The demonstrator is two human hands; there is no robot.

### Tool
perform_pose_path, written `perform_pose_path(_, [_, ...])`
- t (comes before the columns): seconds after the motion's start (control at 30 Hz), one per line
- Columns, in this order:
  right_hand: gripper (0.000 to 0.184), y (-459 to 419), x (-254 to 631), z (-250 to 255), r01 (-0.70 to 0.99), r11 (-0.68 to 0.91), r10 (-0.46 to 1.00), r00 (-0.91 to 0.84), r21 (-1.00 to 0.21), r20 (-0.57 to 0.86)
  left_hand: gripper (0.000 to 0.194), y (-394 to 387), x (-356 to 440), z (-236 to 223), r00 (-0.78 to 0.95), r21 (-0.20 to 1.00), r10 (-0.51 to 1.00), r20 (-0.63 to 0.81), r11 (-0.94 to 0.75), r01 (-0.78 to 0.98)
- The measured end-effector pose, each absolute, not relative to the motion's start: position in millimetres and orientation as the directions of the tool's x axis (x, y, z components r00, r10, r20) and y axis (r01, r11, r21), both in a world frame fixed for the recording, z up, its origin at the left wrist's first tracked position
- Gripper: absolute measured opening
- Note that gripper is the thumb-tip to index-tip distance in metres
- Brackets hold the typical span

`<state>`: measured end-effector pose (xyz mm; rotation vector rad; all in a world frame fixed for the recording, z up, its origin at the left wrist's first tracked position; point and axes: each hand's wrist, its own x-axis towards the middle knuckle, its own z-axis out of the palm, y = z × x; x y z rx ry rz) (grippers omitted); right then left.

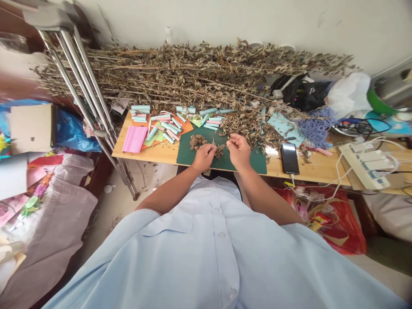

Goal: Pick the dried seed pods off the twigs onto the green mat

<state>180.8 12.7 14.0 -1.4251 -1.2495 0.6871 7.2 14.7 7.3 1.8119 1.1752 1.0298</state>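
Note:
Over the green cutting mat [185, 156], my left hand [204, 157] is closed in a pinch on a thin dried plant sprig [219, 150]. My right hand [238, 150] is closed too, its fingertips pinching the sprig's other side or a piece from it; the exact hold is too small to tell. A small heap of brown crumpled dried leaves [197, 141] lies on the mat just beyond my left hand. Behind and right of my right hand spreads a loose pile of dried leaves [249, 124].
Long dried plant stalks [180, 73] are stacked along the wall. Paper rolls [167, 128] and pink paper [134, 139] lie at left. At right are a phone [289, 159] with a cable, purple cord [318, 128] and a power strip [365, 161]. Metal crutches [86, 86] lean at left.

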Motion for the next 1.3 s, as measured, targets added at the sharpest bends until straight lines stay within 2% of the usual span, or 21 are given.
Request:
perform_pose_path(0.2, [0.034,3.2,174.5,19.7,0.393,0.149,0.936,0.24,-0.908,0.258,0.024,15.1,6.7,6.6,0.251,0.915,0.942,0.225,-0.292,0.277])
perform_pose_path(0.4, [0.031,-3.0,169.5,31.8,0.528,0.234,0.924,0.139,-0.816,0.355,0.026,16.2,7.0,6.0,0.315,0.867,0.914,0.257,-0.362,0.343])
perform_pose_path(0.57, [0.031,-2.0,165.8,32.1,0.496,0.24,0.926,0.142,-0.834,0.35,0.023,16.7,7.3,4.1,0.302,0.849,0.908,0.291,-0.391,0.355])
perform_pose_path(0.7, [0.037,-2.9,164.9,27.8,0.452,0.201,0.947,0.138,-0.869,0.29,0.024,16.6,7.3,2.8,0.289,0.859,0.912,0.291,-0.382,0.341])
perform_pose_path(1.03, [0.042,-4.0,165.5,18.5,0.5,0.171,0.964,0.094,-0.849,0.25,0.022,15.6,8.5,5.5,0.288,0.858,0.914,0.284,-0.377,0.35])
perform_pose_path(1.3, [0.039,-2.2,169.1,19.0,0.45,0.135,0.961,0.157,-0.883,0.227,0.023,15.2,7.2,8.0,0.266,0.879,0.93,0.255,-0.338,0.338])
